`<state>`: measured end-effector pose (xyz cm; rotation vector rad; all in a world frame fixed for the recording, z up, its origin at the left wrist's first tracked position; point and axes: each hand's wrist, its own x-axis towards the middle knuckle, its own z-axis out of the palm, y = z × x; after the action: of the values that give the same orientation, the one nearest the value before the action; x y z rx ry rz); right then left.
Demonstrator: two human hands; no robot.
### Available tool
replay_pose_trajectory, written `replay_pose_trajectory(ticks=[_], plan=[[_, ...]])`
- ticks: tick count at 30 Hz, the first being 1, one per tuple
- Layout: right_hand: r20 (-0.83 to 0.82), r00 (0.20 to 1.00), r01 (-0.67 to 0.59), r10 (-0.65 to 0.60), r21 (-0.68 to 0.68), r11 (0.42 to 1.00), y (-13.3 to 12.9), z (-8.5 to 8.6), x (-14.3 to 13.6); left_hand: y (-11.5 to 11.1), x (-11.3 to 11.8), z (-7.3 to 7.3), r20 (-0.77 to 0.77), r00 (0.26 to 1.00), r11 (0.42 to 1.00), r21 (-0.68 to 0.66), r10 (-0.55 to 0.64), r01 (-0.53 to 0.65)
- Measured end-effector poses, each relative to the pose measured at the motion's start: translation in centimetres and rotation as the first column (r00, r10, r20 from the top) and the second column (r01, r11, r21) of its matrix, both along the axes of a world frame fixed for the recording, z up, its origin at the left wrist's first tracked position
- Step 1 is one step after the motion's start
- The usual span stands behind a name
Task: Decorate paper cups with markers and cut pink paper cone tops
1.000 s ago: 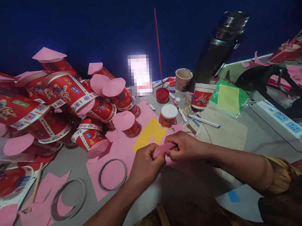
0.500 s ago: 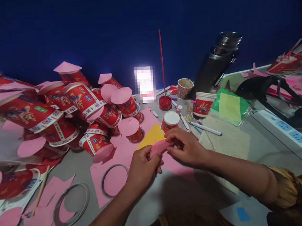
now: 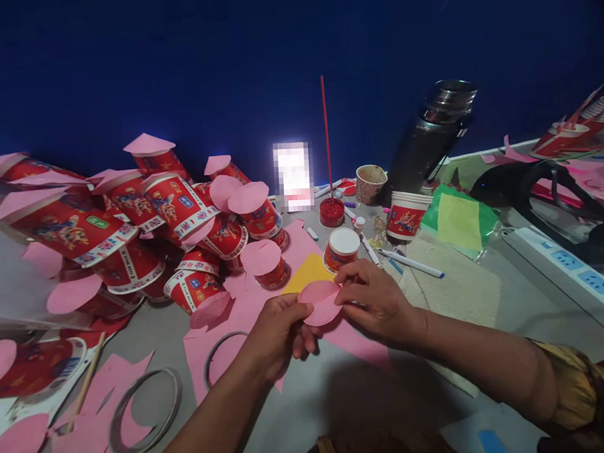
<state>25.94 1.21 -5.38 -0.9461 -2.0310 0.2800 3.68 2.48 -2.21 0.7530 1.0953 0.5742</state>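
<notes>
A pink paper circle (image 3: 319, 302) is held between both hands over the table, its face turned up toward me. My left hand (image 3: 284, 327) pinches its left edge between thumb and fingers. At the right edge, the fingertips of my right hand (image 3: 372, 300) grip the same circle. Just behind my hands stands a small red paper cup (image 3: 342, 249) with its white bottom up. Beneath lie a yellow paper piece (image 3: 308, 271) and a large pink sheet (image 3: 240, 309). A tape ring (image 3: 210, 364) sits partly hidden behind my left arm.
Red cups with pink paper tops (image 3: 181, 205) are piled at left. A second tape ring (image 3: 144, 412) lies front left. Behind are a red paint pot (image 3: 331, 212) with a stick, a phone (image 3: 294, 177), stacked cups (image 3: 406, 215) and a thermos (image 3: 431, 137). A power strip (image 3: 567, 268) is at right.
The pink circle has gone from tilted and curved to flatter, with its face toward me. Both hands still hold it. The view has shifted slightly.
</notes>
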Motion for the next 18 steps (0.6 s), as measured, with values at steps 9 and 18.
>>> replay_pose_trajectory(ticks=[9, 18], plan=[[0.285, 0.956, 0.129, -0.071, -0.193, 0.973, -1.1, 4.0, 2.4, -0.3, -0.1, 0.2, -0.160, 0.975, 0.979, 0.159, 0.156, -0.131], [0.586, 0.785, 0.523, -0.202, -0.451, 0.723, -9.6, 3.0, 9.8, -0.7, 0.0, 0.8, -0.152, 0.955, 0.946, 0.243, 0.256, -0.215]])
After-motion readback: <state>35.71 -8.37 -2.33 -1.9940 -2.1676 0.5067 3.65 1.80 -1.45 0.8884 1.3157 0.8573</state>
